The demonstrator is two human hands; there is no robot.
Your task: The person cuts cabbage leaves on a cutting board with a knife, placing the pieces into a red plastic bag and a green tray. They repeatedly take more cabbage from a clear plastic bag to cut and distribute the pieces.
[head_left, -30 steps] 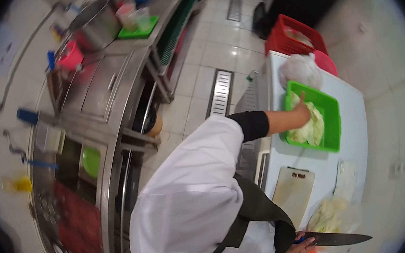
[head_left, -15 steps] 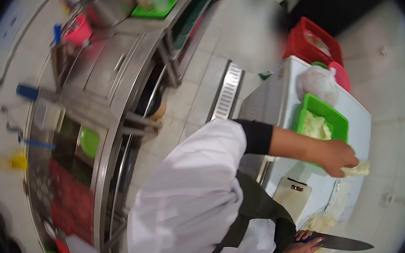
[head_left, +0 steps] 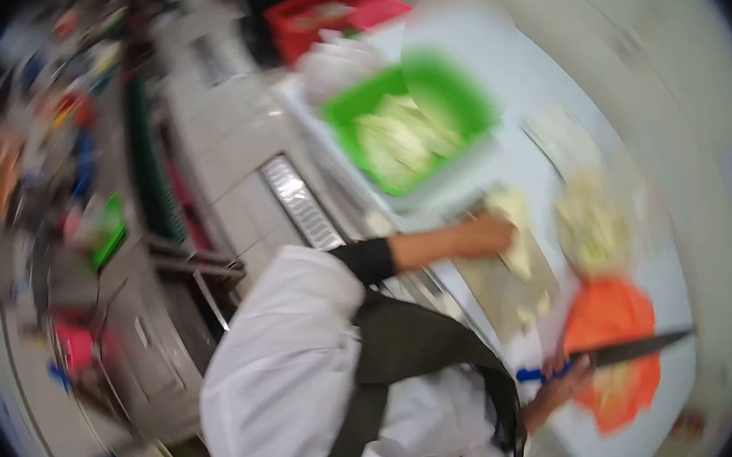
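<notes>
In the head view my left hand (head_left: 492, 234) is closed on a pale cabbage leaf (head_left: 520, 253), over a cutting board (head_left: 488, 292). Small cabbage bits (head_left: 533, 311) lie at the board's lower end. My right hand (head_left: 566, 381) grips the blue handle of a large knife (head_left: 633, 350). Its dark blade points to the right above an orange plastic bag (head_left: 612, 315). A green tub (head_left: 346, 111) with several pale cabbage leaves (head_left: 406, 141) stands beyond my left hand. Motion blur softens the fingers.
More cabbage (head_left: 592, 215), apparently in clear plastic, lies right of the board. A white flat item (head_left: 565, 141) is near the wall. A white bag (head_left: 337, 68) and a red crate (head_left: 290, 37) stand past the tub. Steel counters (head_left: 134, 339) line the left, beyond a floor drain (head_left: 300, 201).
My left hand has come from beside the green tub to the cutting board with the cabbage leaf. The view has turned, and the knife now shows over the orange bag.
</notes>
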